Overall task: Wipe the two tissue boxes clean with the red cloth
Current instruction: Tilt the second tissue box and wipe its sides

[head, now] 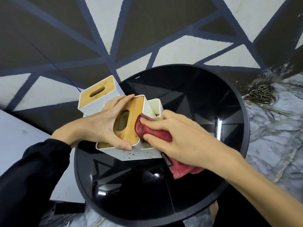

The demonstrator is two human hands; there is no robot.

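On the round black table (232, 181), the near tissue box (131, 122) is gripped by the left hand (100, 123), its far side hidden, while the red cloth (152, 131), partly covered, is pinched against it by the right hand (183, 138); the second tissue box (98, 95) is left just behind.

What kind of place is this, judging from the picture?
Probably an indoor lounge or café corner, though I cannot be sure: a round glossy black table, a wall painted with geometric triangles, and a marble-patterned floor.

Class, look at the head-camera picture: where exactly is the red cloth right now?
The red cloth sits right of centre, bunched under the right hand, pressed against the right edge of the nearer tissue box on the round black table.
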